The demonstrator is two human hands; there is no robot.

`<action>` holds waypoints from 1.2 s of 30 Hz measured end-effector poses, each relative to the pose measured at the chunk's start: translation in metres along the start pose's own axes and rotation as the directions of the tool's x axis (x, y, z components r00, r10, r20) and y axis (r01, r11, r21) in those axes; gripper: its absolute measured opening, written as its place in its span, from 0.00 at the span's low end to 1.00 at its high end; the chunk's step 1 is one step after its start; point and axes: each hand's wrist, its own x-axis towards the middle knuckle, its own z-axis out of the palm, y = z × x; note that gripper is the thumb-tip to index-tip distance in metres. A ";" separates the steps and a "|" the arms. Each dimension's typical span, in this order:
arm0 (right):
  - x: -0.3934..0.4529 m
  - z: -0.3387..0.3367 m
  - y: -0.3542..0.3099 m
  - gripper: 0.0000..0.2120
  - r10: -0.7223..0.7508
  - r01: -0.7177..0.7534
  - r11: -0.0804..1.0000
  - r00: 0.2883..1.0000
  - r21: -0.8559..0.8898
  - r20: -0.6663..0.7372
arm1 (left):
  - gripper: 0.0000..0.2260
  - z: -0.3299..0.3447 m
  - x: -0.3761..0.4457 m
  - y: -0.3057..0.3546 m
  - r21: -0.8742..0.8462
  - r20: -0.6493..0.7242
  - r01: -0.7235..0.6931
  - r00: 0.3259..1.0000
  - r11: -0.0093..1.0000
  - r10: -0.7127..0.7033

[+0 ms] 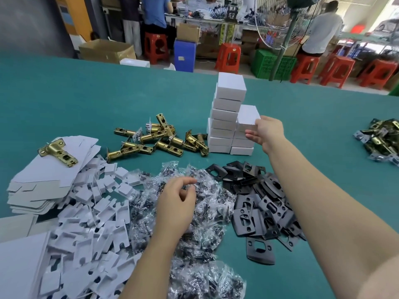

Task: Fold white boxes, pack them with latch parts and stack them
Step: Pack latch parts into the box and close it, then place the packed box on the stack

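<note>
Two stacks of folded white boxes [226, 117] stand mid-table, the left one taller. My right hand [266, 131] holds the top white box [247, 116] of the shorter right stack by its near corner. My left hand [176, 203] hovers with loosely curled fingers over a heap of clear screw bags [194, 223], holding nothing. Brass latch bolts [157, 138] lie left of the stacks. Black strike plates [259, 203] lie in a pile under my right forearm. Flat white box blanks [45, 175] sit at the left with one brass latch [57, 151] on top.
White cardboard inserts [90, 223] are scattered at the lower left. Another pile of latch parts [380, 139] lies at the right edge of the green table [108, 100]. Beyond the table are red stools [228, 57], cartons and people at a workbench.
</note>
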 end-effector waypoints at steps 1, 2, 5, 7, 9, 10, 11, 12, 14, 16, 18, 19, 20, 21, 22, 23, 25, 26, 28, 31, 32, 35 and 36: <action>0.000 -0.001 0.002 0.21 -0.007 0.007 1.000 1.000 0.016 0.000 | 0.09 0.000 0.000 0.001 0.013 -0.003 -0.004 1.000 1.000 0.004; 0.000 -0.002 0.004 0.21 -0.010 0.010 0.999 1.000 0.036 0.001 | 0.09 0.000 0.000 0.002 0.020 -0.007 -0.010 1.000 1.000 0.010; -0.005 -0.003 0.007 0.22 -0.025 0.023 0.997 0.999 0.076 0.027 | 0.11 0.000 -0.001 0.005 0.022 -0.008 -0.032 0.999 0.999 0.033; -0.011 -0.005 0.008 0.24 -0.041 0.037 0.997 0.998 0.068 0.054 | 0.11 -0.001 -0.002 0.006 0.017 -0.008 -0.046 0.999 0.999 0.046; -0.021 -0.010 0.010 0.27 -0.075 0.073 0.997 0.996 0.032 0.055 | 0.11 -0.001 -0.003 0.006 0.021 -0.010 -0.052 0.999 0.998 0.052; -0.028 -0.014 0.011 0.27 -0.109 0.110 0.994 0.993 -0.007 0.040 | 0.11 -0.001 -0.003 0.006 0.026 -0.011 -0.054 0.998 0.998 0.054; -0.038 -0.018 0.012 0.27 -0.152 0.153 0.986 0.988 -0.069 0.023 | 0.11 -0.001 -0.003 0.006 0.032 -0.011 -0.053 0.999 0.998 0.054; -0.051 -0.023 0.016 0.26 -0.195 0.195 0.970 0.981 -0.145 0.014 | 0.11 -0.001 -0.003 0.006 0.041 -0.010 -0.053 0.999 0.998 0.054; -0.086 -0.035 0.031 0.20 -0.259 0.262 0.925 0.965 -0.275 0.046 | 0.10 -0.002 -0.003 0.006 0.072 -0.008 -0.066 0.998 0.995 0.067; -0.132 -0.046 0.058 0.13 -0.310 0.345 0.869 0.938 -0.354 0.155 | 0.09 -0.001 -0.003 0.008 0.120 0.001 -0.097 0.995 0.988 0.098; -0.188 -0.053 0.090 0.10 -0.333 0.424 0.818 0.900 -0.389 0.282 | 0.08 0.001 -0.006 0.012 0.202 0.038 -0.142 0.990 0.969 0.138; -0.215 -0.055 0.108 0.10 -0.337 0.456 0.795 0.880 -0.400 0.334 | 0.09 0.002 -0.008 0.014 0.253 0.061 -0.176 0.984 0.951 0.166; -0.239 -0.058 0.127 0.11 -0.349 0.495 0.758 0.858 -0.425 0.378 | 0.10 0.004 -0.011 0.016 0.305 0.076 -0.212 0.977 0.928 0.198; -0.258 -0.060 0.144 0.12 -0.367 0.542 0.702 0.831 -0.462 0.418 | 0.11 0.005 -0.012 0.017 0.362 0.082 -0.246 0.969 0.899 0.232; -0.271 -0.062 0.160 0.13 -0.384 0.589 0.629 0.803 -0.507 0.456 | 0.12 0.005 -0.013 0.020 0.421 0.084 -0.271 0.962 0.865 0.261; -0.279 -0.064 0.172 0.14 -0.400 0.631 0.549 0.774 -0.549 0.490 | 0.12 0.005 -0.012 0.025 0.477 0.084 -0.285 0.956 0.832 0.280; -0.283 -0.067 0.184 0.15 -0.440 0.681 0.427 0.731 -0.594 0.522 | 0.12 0.003 -0.011 0.039 0.549 0.084 -0.282 0.955 0.787 0.283; -0.282 -0.067 0.186 0.15 -0.468 0.694 0.393 0.716 -0.604 0.518 | 0.12 0.000 -0.010 0.046 0.564 0.090 -0.272 0.959 0.780 0.269; -0.280 -0.065 0.185 0.14 -0.530 0.707 0.340 0.689 -0.620 0.494 | 0.11 -0.011 -0.007 0.059 0.542 0.096 -0.243 0.969 0.804 0.228; -0.279 -0.062 0.184 0.11 -0.587 0.714 0.349 0.672 -0.607 0.452 | 0.11 -0.044 -0.006 0.068 0.539 0.068 -0.199 0.979 0.819 0.194; -0.279 -0.063 0.185 0.10 -0.602 0.716 0.353 0.667 -0.602 0.439 | 0.11 -0.059 -0.008 0.069 0.583 0.053 -0.189 0.979 0.790 0.195; -0.279 -0.064 0.185 0.08 -0.624 0.718 0.373 0.663 -0.588 0.414 | 0.11 -0.111 -0.022 0.062 0.753 0.015 -0.116 0.987 0.648 0.160; -0.279 -0.064 0.185 0.08 -0.624 0.714 0.388 0.669 -0.583 0.404 | 0.11 -0.129 -0.029 0.057 0.812 -0.005 -0.070 0.992 0.579 0.128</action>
